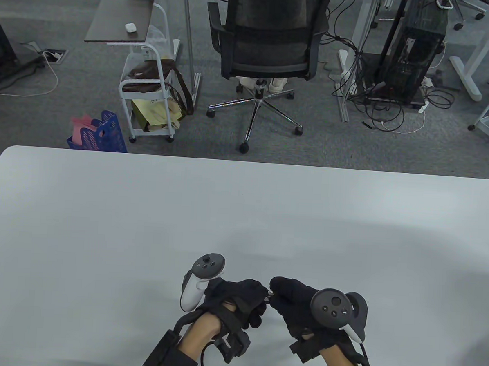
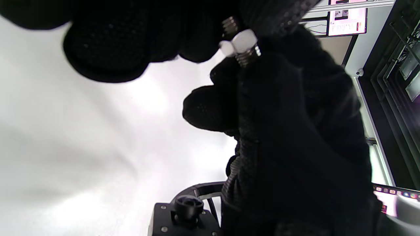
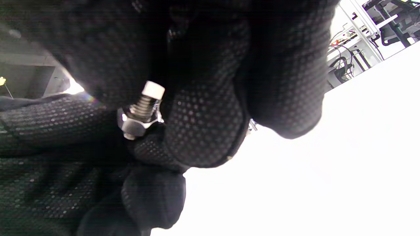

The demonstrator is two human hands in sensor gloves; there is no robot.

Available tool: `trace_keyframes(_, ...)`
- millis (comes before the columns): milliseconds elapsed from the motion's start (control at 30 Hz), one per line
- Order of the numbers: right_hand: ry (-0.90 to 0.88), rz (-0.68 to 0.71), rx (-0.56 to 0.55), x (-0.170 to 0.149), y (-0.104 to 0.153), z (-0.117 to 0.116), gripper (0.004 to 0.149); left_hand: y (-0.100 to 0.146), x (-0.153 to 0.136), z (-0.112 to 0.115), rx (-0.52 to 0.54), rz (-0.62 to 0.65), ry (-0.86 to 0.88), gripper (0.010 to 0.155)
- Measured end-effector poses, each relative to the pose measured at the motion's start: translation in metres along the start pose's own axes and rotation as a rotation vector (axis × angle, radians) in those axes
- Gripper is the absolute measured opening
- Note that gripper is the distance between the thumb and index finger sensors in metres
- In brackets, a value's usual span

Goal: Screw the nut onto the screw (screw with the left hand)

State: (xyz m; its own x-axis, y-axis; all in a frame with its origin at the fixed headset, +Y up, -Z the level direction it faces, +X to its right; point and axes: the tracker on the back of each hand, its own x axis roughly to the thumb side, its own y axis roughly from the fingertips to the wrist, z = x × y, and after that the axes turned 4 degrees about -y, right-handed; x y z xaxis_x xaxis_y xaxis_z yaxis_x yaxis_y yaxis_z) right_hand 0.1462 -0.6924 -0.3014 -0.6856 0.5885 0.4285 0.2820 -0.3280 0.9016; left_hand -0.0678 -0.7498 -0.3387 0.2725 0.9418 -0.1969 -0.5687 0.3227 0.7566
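Observation:
A small metal screw [image 1: 268,294] with a hex nut on its thread is held between my two hands above the table's front middle. In the left wrist view the nut [image 2: 241,42] sits partway along the screw [image 2: 248,58], with thread showing on both sides. My left hand [image 1: 261,300] pinches the nut with its fingertips [image 2: 197,39]. From the right, my right hand [image 1: 277,293] grips the screw [image 3: 144,105]. Its fingers [image 3: 203,108] curl round the shaft, the pale screw end pokes out, and the nut [image 3: 134,126] sits just below. The screw's head is hidden by the gloves.
The white table [image 1: 144,227] stretches away bare in front of the hands; its far edge [image 1: 245,162] runs across the middle of the view. Beyond it stand an office chair [image 1: 268,49], a white cart [image 1: 151,92] and a blue basket [image 1: 101,134] on the floor.

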Motion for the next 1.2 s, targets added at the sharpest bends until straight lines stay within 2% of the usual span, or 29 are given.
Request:
trace_keyframes(200,-0.028,-0.005,-0.007,-0.0006,0.0004,0.0010,0.046,-0.0002,0.0017,-0.0004,-0.070,0.033,0.033,0.055)
trace_keyframes(300,-0.027,-0.010,-0.010,-0.0016,0.0003,0.0016,0.046,0.0007,-0.0014,-0.0006,-0.024,0.008,0.037,0.064)
trace_keyframes(467,-0.021,-0.015,0.004,-0.0032,0.0006,-0.0005,0.046,-0.0013,0.0001,0.0015,-0.016,0.002,-0.004,0.056)
trace_keyframes(567,-0.029,-0.011,-0.002,-0.0023,0.0004,-0.0001,0.047,-0.0007,0.0009,0.0009,-0.065,0.009,0.026,0.056)
trace_keyframes(667,-0.029,-0.010,-0.007,-0.0020,0.0002,0.0004,0.047,0.0009,-0.0016,-0.0005,0.000,-0.015,0.017,0.064)
trace_keyframes(800,-0.041,-0.027,0.008,-0.0045,0.0003,-0.0019,0.047,0.0003,0.0022,0.0006,0.010,-0.002,-0.009,0.056)
trace_keyframes(933,-0.063,-0.040,0.082,-0.0062,-0.0003,-0.0065,0.051,0.0019,0.0023,-0.0011,0.020,-0.007,-0.007,0.054)
trace_keyframes(1100,-0.021,-0.006,0.020,-0.0009,0.0008,-0.0020,0.049,0.0024,0.0059,-0.0003,-0.045,0.032,0.008,0.057)
trace_keyframes(1200,-0.032,-0.007,0.002,-0.0017,0.0012,-0.0002,0.048,0.0041,0.0043,-0.0005,-0.009,0.016,0.002,0.065)
